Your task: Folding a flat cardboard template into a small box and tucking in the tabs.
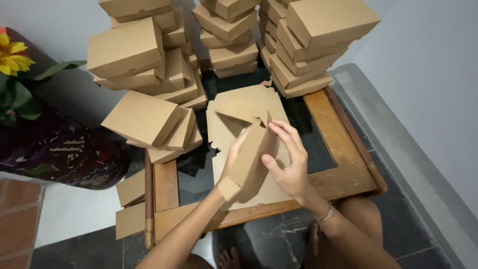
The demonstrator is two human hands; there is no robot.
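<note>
Both hands work one half-folded cardboard box (251, 154), brown, held tilted just above the middle of the worktop (343, 149). Left hand (234, 159) comes in from below-left, mostly hidden behind the box; its fingers (240, 141) wrap the left edge of the raised panel, closed on the cardboard. Right hand (289, 159) sits on the right side of the same panel: thumb pressed flat against the face, fingers (286, 132) spread slightly and curled over the upper edge near a pointed corner flap. So the box lies between the two hands, gripped from both sides.

Under it, a pile of flat unfolded blanks (234, 107) rests on the dark glass centre of the wooden-framed worktop. Leaning stacks of finished boxes (149, 74) crowd the far and left edge; more stacks (308, 45) stand at the far right. Two loose cardboard pieces (130, 204) lie off the left side. A yellow artificial flower (12, 55) shows at far left. Thin bracelet (326, 215) on the right wrist
</note>
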